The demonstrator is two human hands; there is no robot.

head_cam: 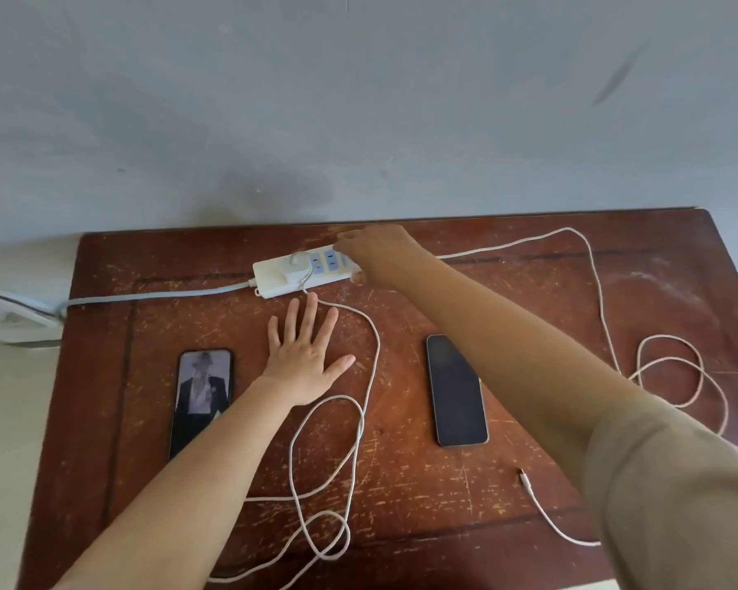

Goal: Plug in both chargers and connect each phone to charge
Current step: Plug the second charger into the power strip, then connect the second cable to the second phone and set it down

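Fingers (303, 317) of the left hand (305, 364) lie spread flat on the scratched reddish-brown wooden bench (401, 483); right hand (376, 253) fingers curl over the white power strip (299, 272), their grip hidden.

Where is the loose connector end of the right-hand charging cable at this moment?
In the head view, the connector end lies free on the table near its front right, just below the dark-screened phone and beside the right forearm, plugged into nothing.

The single head-worn camera is looking forward and steeply down onto a worn wooden table (401, 483) pushed against a grey wall (358, 100), seemingly sitting close above the near edge.
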